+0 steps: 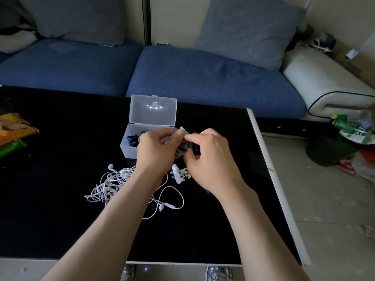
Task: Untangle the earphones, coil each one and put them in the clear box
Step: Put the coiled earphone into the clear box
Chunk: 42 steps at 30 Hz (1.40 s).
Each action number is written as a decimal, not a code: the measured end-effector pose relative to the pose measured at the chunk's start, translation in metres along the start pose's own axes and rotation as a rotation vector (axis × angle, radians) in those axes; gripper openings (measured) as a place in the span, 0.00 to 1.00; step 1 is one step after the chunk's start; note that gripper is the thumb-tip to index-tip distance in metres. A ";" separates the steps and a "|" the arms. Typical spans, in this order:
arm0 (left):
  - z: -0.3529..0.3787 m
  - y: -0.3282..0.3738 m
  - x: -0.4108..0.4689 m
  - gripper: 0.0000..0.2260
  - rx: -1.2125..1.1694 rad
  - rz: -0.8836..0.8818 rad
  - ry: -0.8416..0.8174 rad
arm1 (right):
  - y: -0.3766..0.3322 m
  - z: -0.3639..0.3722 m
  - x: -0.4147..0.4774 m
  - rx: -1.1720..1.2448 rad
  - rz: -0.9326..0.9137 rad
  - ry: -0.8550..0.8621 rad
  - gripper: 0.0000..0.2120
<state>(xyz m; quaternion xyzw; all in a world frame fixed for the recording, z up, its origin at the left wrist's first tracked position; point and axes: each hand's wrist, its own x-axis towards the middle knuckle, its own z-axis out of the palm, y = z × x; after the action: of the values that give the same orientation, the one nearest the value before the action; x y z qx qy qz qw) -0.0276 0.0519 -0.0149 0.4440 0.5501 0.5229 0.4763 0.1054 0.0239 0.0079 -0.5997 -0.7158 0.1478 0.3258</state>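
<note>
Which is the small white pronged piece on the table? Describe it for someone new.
On the glossy black table, find the open clear plastic box. Just in front of it, beside the right hand, lies the small white pronged plastic piece. Unlike the tangled white earphone cables to its left, it is rigid and stubby.
</note>
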 end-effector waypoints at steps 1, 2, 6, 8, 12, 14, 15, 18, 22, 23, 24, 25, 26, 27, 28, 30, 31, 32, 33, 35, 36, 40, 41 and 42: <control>0.000 0.001 0.000 0.05 -0.005 0.005 0.000 | 0.000 0.000 0.000 0.003 -0.004 0.024 0.17; 0.000 0.001 0.000 0.05 0.001 0.017 -0.001 | 0.001 -0.001 -0.001 0.020 0.001 0.045 0.17; 0.002 0.001 0.001 0.06 0.073 0.093 0.014 | 0.003 -0.003 0.002 0.097 0.114 0.095 0.24; 0.002 0.002 0.000 0.05 0.113 0.129 -0.013 | 0.005 0.000 0.005 0.080 0.119 0.106 0.17; 0.003 0.003 -0.002 0.06 0.195 0.154 -0.076 | 0.008 0.001 0.005 0.139 0.146 0.151 0.14; 0.003 0.002 -0.001 0.06 0.219 0.163 -0.073 | 0.009 -0.001 0.004 0.168 0.130 0.147 0.16; 0.003 0.001 0.000 0.06 0.225 0.165 -0.054 | 0.008 -0.002 0.004 0.171 0.113 0.123 0.16; 0.002 -0.003 0.004 0.09 0.254 0.162 0.012 | 0.007 -0.001 0.002 0.181 0.064 0.045 0.18; 0.001 -0.005 0.005 0.13 0.199 0.110 0.014 | 0.006 0.000 0.001 0.169 0.032 0.055 0.18; 0.001 -0.005 0.006 0.13 0.173 0.093 0.017 | 0.006 -0.001 0.002 0.165 0.034 0.052 0.17; 0.000 -0.005 0.006 0.12 0.150 0.079 0.016 | 0.005 -0.001 0.002 0.164 0.036 0.051 0.17; 0.000 -0.004 0.006 0.11 0.119 0.065 0.011 | 0.005 -0.002 0.002 0.166 0.042 0.049 0.17; 0.001 -0.004 0.006 0.10 0.092 0.054 0.008 | 0.004 -0.002 0.001 0.173 0.051 0.050 0.16; 0.000 -0.004 0.006 0.10 0.078 0.053 0.008 | 0.004 -0.002 0.000 0.186 0.063 0.048 0.16; 0.000 -0.003 0.006 0.10 0.085 0.059 0.010 | 0.004 -0.001 0.000 0.202 0.078 0.049 0.16; 0.000 -0.002 0.005 0.10 0.104 0.079 0.010 | 0.006 0.000 -0.001 0.235 0.099 0.068 0.16; -0.001 0.000 0.003 0.09 0.110 0.094 0.008 | 0.006 0.000 -0.002 0.244 0.105 0.080 0.18; -0.001 0.002 0.002 0.09 0.123 0.114 0.006 | 0.007 -0.001 -0.002 0.246 0.106 0.090 0.21; -0.002 0.004 0.002 0.08 0.148 0.143 0.004 | 0.008 -0.002 -0.003 0.246 0.102 0.092 0.24; -0.004 0.007 0.002 0.08 0.237 0.221 -0.017 | 0.009 -0.004 -0.004 0.239 0.090 0.074 0.28; -0.005 0.009 0.000 0.08 0.294 0.263 -0.035 | 0.008 -0.004 -0.004 0.231 0.086 0.065 0.28; -0.005 0.017 -0.008 0.08 0.466 0.424 -0.071 | 0.006 -0.004 -0.004 0.237 0.089 0.070 0.23; -0.006 0.019 -0.010 0.08 0.486 0.452 -0.075 | 0.006 -0.005 -0.005 0.252 0.100 0.069 0.21; -0.007 0.021 -0.010 0.08 0.490 0.457 -0.084 | 0.006 -0.006 -0.004 0.270 0.114 0.069 0.20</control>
<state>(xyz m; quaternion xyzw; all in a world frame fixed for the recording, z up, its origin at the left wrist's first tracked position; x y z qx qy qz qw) -0.0333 0.0419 0.0063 0.6782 0.5256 0.4495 0.2483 0.1141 0.0203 0.0079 -0.5949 -0.6426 0.2400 0.4190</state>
